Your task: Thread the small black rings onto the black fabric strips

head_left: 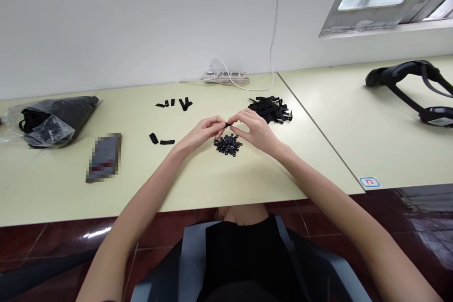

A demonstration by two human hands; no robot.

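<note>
My left hand point(208, 130) and my right hand point(253, 127) meet over the table, fingertips pinched on a small black strip point(227, 125). Most of that strip is hidden by the fingers. Just below them lies a pile of small black rings point(227, 145), which look like washers. Behind my right hand is a heap of black fabric strips point(271, 109). To the left, a few short black strips point(167, 142) lie flat on the table, and several more strips point(184, 104) rest farther back.
On the left of the pale table point(212, 184) are a plastic bag with black contents point(67, 120) and a blurred flat object point(104, 158). A power strip point(226, 77) with a white cable point(272, 42) runs along the wall. A black headset-like frame point(399, 78) sits at right.
</note>
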